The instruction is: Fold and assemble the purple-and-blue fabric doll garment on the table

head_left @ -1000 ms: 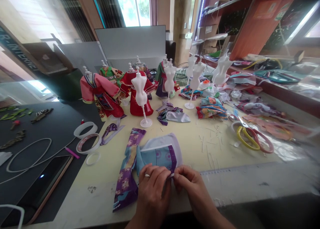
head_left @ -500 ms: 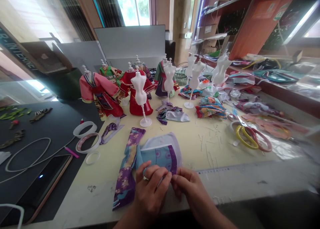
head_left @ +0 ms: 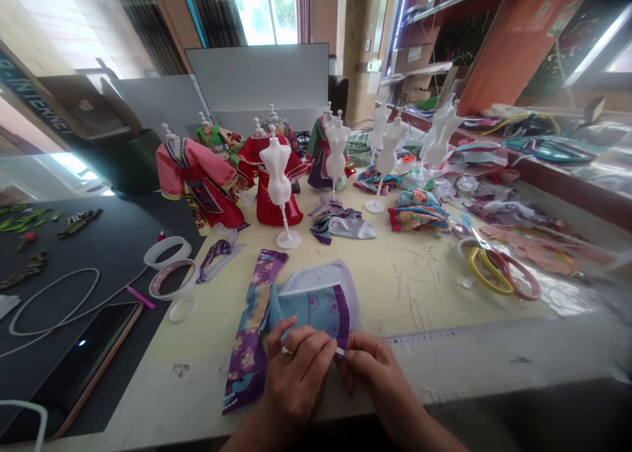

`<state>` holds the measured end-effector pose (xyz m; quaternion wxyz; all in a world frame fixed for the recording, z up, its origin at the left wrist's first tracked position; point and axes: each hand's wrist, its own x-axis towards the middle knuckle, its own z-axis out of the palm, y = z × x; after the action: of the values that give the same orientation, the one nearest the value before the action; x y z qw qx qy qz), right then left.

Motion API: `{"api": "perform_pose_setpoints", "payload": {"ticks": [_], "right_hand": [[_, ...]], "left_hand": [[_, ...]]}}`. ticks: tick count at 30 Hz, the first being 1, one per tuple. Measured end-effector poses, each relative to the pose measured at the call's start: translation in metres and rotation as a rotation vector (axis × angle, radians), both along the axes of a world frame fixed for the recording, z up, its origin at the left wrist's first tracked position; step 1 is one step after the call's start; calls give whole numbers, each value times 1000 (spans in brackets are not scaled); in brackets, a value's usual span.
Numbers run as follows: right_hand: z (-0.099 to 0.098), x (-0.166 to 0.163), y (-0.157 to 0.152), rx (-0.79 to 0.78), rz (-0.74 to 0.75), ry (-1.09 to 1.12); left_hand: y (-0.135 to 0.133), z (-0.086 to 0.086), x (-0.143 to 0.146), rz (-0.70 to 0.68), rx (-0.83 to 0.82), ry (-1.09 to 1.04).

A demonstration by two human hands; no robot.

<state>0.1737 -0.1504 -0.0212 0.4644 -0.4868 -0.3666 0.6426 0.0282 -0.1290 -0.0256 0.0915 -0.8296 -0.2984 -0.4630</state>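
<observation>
A small blue doll garment with a purple curved border and pale lining lies at the table's front. My left hand, a ring on one finger, presses its bent fingers onto the garment's lower part. At the purple corner, my right hand pinches the edge between thumb and fingers. A bit of white shows between the two hands at that corner; whether it is lining or a separate strip, I cannot tell. Left of my hands runs a purple floral strip joined to the garment. My left palm hides part of the cloth.
A clear ruler lies to the right, with bead strings beyond it. Scissors rest at the right, tape rolls at the left beside a phone. White mannequins and dressed ones stand behind.
My right hand has shifted slightly at the purple corner, and a bit of white now shows there between my fingertips. My left hand stays on the cloth. The view has moved slightly.
</observation>
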Motion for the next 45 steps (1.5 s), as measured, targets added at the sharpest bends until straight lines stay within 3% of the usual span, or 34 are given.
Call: {"api": "perform_pose_setpoints", "payload": {"ticks": [21, 29, 37, 45], "right_hand": [[2, -3, 0, -7, 31, 3], [-7, -1, 4, 4, 45, -91], [1, -4, 2, -12, 36, -26], [-8, -2, 5, -16, 62, -73]], "left_hand": [[4, 2, -2, 1, 12, -4], [4, -3, -3, -1, 10, -10], [5, -2, -4, -13, 4, -7], [4, -1, -4, 6, 28, 10]]}}
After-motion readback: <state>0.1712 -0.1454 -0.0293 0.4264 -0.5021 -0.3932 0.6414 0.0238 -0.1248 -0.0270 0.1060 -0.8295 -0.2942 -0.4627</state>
